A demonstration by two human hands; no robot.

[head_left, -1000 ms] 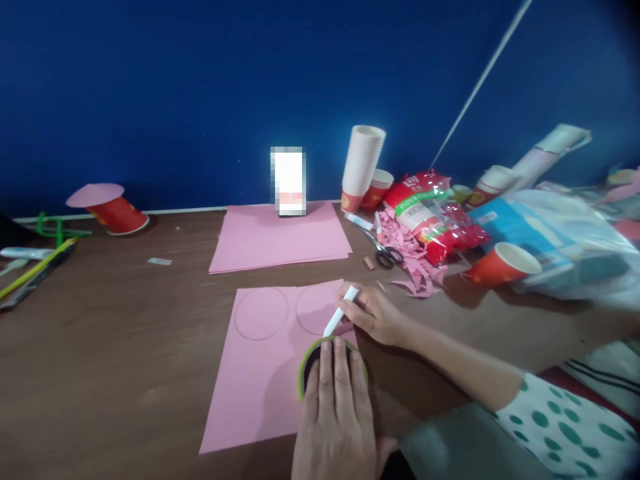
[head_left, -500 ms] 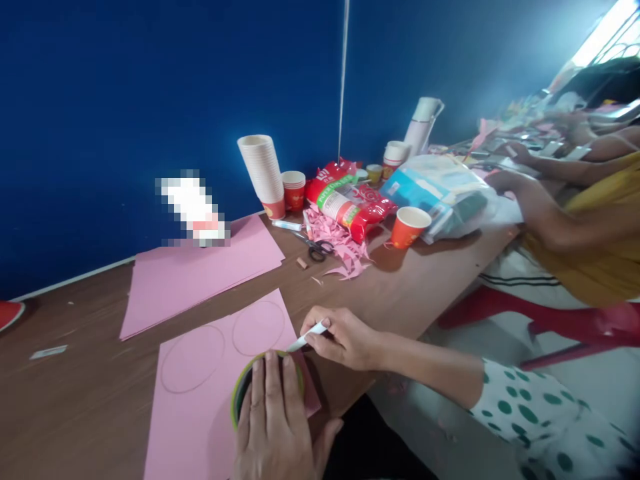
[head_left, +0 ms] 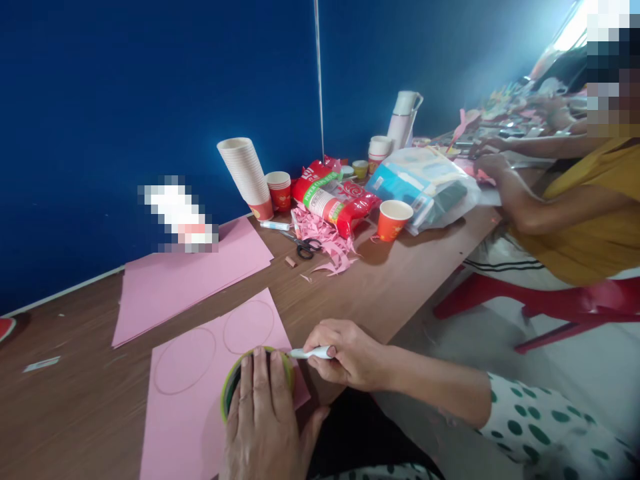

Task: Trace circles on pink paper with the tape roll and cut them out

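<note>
A pink sheet of paper [head_left: 175, 427] lies on the table before me, with two drawn circles on its upper part. My left hand [head_left: 265, 413] presses down with outstretched fingers on a round thing with a yellow-green rim [head_left: 229, 387], dark inside; the hand covers much of it, so its kind is unclear. My right hand [head_left: 350, 353] pinches a white pen [head_left: 320, 352], its tip at the right edge of that rim, over the paper.
Behind lie a stack of pink paper [head_left: 190, 280], stacked paper cups [head_left: 245, 173], scissors [head_left: 306, 248], pink scraps [head_left: 330, 250], a red package [head_left: 333, 197], an orange cup [head_left: 393, 221] and a plastic bag [head_left: 425, 190]. A person in a yellow top [head_left: 590, 207] works at the right.
The pen tip has moved from the upper right of the rim down along its right side, and my right hand has lowered. The whole view has shifted slightly. My left hand stays on the round thing.
</note>
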